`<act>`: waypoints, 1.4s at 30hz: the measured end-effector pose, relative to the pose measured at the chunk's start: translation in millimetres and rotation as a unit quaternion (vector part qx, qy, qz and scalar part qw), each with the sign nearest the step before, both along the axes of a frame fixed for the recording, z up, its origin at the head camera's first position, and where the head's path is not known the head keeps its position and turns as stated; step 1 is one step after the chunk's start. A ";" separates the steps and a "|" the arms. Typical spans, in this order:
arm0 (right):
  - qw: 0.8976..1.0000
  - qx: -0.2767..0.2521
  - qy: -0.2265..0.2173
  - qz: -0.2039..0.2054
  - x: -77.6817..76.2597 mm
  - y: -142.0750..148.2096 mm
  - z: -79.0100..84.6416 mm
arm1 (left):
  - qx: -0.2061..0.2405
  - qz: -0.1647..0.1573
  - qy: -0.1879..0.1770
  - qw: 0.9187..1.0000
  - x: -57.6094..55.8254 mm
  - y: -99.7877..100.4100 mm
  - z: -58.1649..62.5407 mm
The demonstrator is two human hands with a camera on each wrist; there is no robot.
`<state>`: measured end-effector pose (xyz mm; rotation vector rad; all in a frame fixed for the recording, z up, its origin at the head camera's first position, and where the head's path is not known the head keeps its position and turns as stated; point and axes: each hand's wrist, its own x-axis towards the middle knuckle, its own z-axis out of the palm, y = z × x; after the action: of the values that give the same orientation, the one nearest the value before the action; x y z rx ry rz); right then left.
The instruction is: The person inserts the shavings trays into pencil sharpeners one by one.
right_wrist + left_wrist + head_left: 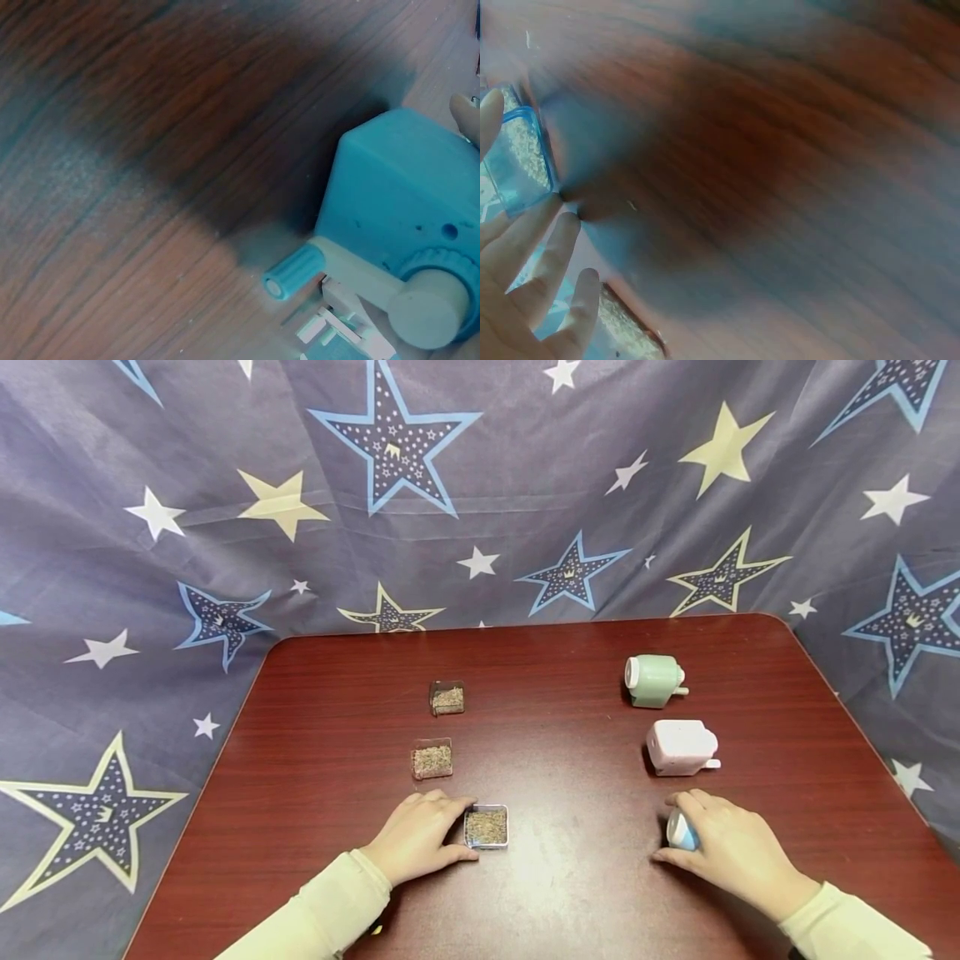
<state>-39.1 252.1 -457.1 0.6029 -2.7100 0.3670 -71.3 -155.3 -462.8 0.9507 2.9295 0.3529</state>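
Observation:
My left hand (pixel 420 839) lies at the left end of a small clear plastic tray of pencil shavings (pixel 487 827). Its thumb and index finger pinch the tray from two sides; the left wrist view shows the blue-tinted rim (pixel 532 112) by the fingertips. With my right hand (pixel 731 847) I grip a blue hand-crank pencil sharpener (pixel 682 831), mostly covered by the hand in the head view. The right wrist view shows the sharpener's body (pixel 397 180) resting on the table, its crank handle (pixel 292 271) sticking out.
Two more clear shavings trays (pixel 432 760) stand in a line behind the left hand. Beyond my right hand are a pink pencil sharpener (pixel 681 747) and a green pencil sharpener (pixel 652 681). A star-patterned cloth (pixel 480 485) hangs behind the dark red table (pixel 555 693).

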 end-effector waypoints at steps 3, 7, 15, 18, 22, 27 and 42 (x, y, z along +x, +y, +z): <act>1.000 0.000 -0.005 -0.005 0.2 -0.4 0.3 | -0.001 -0.002 -0.005 1.000 -1.9 3.5 -0.6; 1.000 0.000 -0.008 -0.008 0.8 -0.8 0.8 | -0.001 -0.006 -0.011 1.000 -3.7 8.2 -0.9; 1.000 -0.004 -0.001 -0.011 0.7 -1.1 -0.9 | -0.004 -0.017 -0.018 1.000 -6.9 19.0 -0.5; 1.000 -0.004 0.002 -0.011 0.8 -1.4 -1.2 | -0.005 -0.021 -0.019 1.000 -7.8 21.9 -0.1; 1.000 -0.003 -0.002 -0.013 1.0 -1.8 -0.6 | -0.005 -0.024 -0.016 1.000 -8.7 25.5 0.6; 1.000 -0.001 -0.009 -0.016 0.8 -2.1 0.1 | 0.003 -0.029 -0.011 1.000 -10.1 31.9 1.2; 1.000 -0.002 -0.003 -0.016 0.6 -2.1 -0.8 | 0.007 -0.042 -0.011 0.999 -14.6 49.2 0.0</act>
<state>-38.6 250.0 -457.9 0.5570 -2.7214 0.3656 -85.9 -106.0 -462.8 1.0618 2.8611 0.3786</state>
